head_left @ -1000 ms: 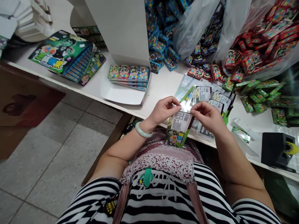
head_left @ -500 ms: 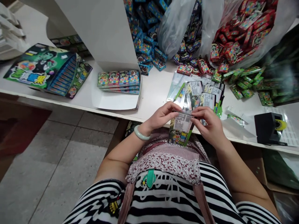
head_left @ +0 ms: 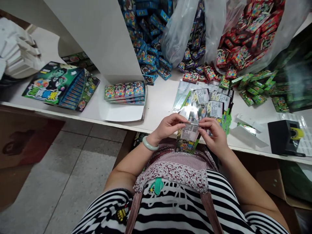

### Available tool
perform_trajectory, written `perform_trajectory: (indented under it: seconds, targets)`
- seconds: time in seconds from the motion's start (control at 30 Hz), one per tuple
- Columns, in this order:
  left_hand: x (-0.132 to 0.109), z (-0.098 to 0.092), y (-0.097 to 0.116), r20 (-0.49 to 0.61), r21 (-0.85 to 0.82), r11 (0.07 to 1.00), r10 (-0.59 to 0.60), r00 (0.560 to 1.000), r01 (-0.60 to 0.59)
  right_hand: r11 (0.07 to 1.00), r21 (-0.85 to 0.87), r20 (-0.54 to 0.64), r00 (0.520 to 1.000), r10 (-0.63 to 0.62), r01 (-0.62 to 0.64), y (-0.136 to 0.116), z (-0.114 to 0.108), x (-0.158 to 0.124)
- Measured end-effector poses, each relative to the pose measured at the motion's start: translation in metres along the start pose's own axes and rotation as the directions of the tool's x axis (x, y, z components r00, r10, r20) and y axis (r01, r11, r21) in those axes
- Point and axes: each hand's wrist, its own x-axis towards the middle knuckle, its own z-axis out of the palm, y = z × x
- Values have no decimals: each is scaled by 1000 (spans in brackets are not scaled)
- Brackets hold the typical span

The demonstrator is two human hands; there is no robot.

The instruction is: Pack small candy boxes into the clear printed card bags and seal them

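Both hands pinch the top edge of a printed plastic packet [head_left: 187, 139] with a black, green and white design and a barcode. My left hand [head_left: 169, 126] grips its left corner, a pale bangle on the wrist. On the other corner, my right hand [head_left: 214, 135] has thumb and fingers closed. The packet hangs at the table's front edge, before my apron. Just beyond the fingers lies a loose pile of similar packets [head_left: 215, 109], some with shiny clear plastic showing.
Blue boxes [head_left: 149, 60], purple boxes [head_left: 195, 45], red boxes [head_left: 243, 55] and green boxes [head_left: 255, 86] lie heaped at the back. To the left stand a white open carton [head_left: 122, 112] and a green display box [head_left: 52, 86]. A tape dispenser [head_left: 284, 136] is at right.
The camera view has shifted slightly, so the table and boxes sit a little differently in frame. Both hands still hold the same packet, with little change in grip.
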Motion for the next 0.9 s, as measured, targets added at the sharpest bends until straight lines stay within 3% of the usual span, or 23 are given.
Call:
perform_trajectory:
  seconds: [0.2, 0.37, 0.5, 0.67, 0.8, 0.9]
  targets:
    - [10, -3, 23, 24, 69, 998, 1, 1000, -3, 996, 83, -67, 998, -6, 12, 5, 2, 17]
    - [27, 7, 40, -86, 131, 990, 63, 994, -51, 990, 84, -114, 988, -102, 112, 2, -13, 42]
    - [33, 13, 35, -58, 134, 990, 41, 997, -33, 995, 91, -92, 995, -34, 42, 9, -19, 39]
    - [33, 11, 17, -71, 136, 988, -68, 995, 77, 988, 128, -90, 991, 99, -87, 23, -2, 21]
    - [39, 9, 6, -183, 170, 968, -156, 971, 188, 976, 129, 33, 985, 171, -174, 22, -2, 25]
    - [44, 5, 3, -235, 194, 952, -190, 953, 238, 969, 121, 182, 965, 191, -214, 29, -37, 32]
